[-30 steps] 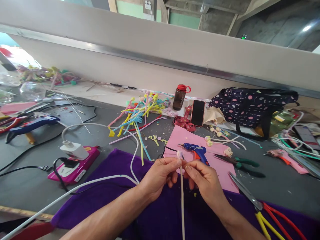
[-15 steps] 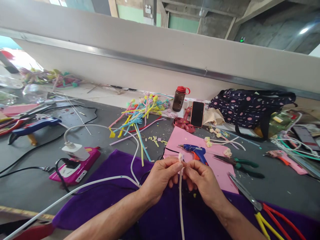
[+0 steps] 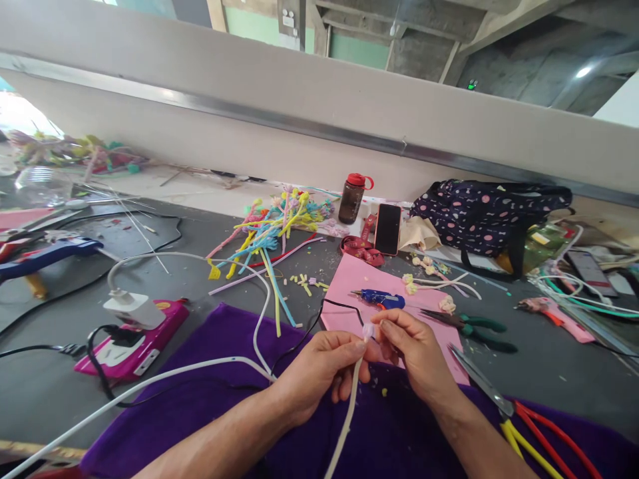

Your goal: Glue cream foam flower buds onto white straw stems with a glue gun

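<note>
My left hand (image 3: 327, 369) is closed, thumb and fingers pinching the upper end of a long white fuzzy stem (image 3: 346, 426) that hangs down toward me. At its top sits a small pale lilac-white flower head (image 3: 368, 330). My right hand (image 3: 417, 349) has its thumb and forefinger pinched at the right side of this flower; its other fingers curl below. Just behind the hands a blue glue gun (image 3: 377, 299) lies on a pink sheet (image 3: 352, 273), its orange trigger partly hidden by my right hand.
Green-handled pliers (image 3: 482, 329) and red-and-yellow scissors (image 3: 499, 399) lie to the right. A purple cloth (image 3: 200, 379) covers the front edge. Left are a pink power strip (image 3: 150, 346) and cables. Behind lie colourful fuzzy stems (image 3: 279, 226), a bottle (image 3: 351, 199), phone (image 3: 387, 229) and bag (image 3: 479, 216).
The stem's lower end has swung left. My right hand has shifted slightly right and turned at the flower head, which now leans a little right. The view has moved slightly.
</note>
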A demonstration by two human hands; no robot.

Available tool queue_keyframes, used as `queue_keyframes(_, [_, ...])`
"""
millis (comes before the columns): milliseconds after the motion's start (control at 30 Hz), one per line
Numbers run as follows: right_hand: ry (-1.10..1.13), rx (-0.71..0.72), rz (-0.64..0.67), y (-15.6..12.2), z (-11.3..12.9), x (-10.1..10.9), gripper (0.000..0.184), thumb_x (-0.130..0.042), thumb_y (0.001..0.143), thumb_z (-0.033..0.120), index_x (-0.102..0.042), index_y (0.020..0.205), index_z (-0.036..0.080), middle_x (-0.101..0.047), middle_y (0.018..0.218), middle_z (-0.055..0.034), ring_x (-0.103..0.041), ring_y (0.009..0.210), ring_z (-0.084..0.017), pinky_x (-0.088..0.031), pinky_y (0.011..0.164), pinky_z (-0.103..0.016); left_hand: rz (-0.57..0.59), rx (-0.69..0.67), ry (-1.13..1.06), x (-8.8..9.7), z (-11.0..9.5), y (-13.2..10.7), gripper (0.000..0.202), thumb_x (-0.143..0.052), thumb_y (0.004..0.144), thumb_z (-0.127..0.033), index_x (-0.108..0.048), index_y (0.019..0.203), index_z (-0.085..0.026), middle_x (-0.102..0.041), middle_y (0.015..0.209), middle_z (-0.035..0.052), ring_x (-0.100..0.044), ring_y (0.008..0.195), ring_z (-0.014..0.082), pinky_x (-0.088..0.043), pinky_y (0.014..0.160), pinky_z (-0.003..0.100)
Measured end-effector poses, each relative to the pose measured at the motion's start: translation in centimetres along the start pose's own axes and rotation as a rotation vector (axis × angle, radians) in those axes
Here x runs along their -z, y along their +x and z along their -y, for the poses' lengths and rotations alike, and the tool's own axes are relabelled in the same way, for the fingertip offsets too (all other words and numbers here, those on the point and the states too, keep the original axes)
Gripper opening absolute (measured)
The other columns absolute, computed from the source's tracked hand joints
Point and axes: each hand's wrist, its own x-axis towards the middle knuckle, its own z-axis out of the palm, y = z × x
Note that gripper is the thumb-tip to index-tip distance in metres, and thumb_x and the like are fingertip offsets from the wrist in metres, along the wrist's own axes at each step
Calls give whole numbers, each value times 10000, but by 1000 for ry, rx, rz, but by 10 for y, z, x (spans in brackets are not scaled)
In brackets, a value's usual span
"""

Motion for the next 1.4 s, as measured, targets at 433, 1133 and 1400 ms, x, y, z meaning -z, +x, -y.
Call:
queue_keyframes(433, [-62,53,110,-6,6,-1,162,-606,801,298,-660,906,186,-578,610,27,-497,542,-75,-361,487,-177,-13,20,131,-3,1,-1,282,-538,795,-361,-650,792,-102,-581,591,7,-387,360,18,-263,356,146])
queue_keyframes(1133, [27,77,-8,-3,1,4,324,-494,834,444,-598,986,178,-557,753,-8,-450,486,-70,-328,443,-202,-19,15,130,-2,-1,-1,320,-538,787,-406,-647,804,-106,-581,618,8,-381,380,19,-260,371,149])
queue_keyframes(1400, [-90,26,114,-10,6,-9,206,-646,743,344,-597,830,164,-553,680,4,-484,560,-102,-373,494,-206,-55,-44,176,-4,-3,-2,325,-589,747,-433,-612,674,-117,-525,536,-23,-391,390,27,-263,379,152])
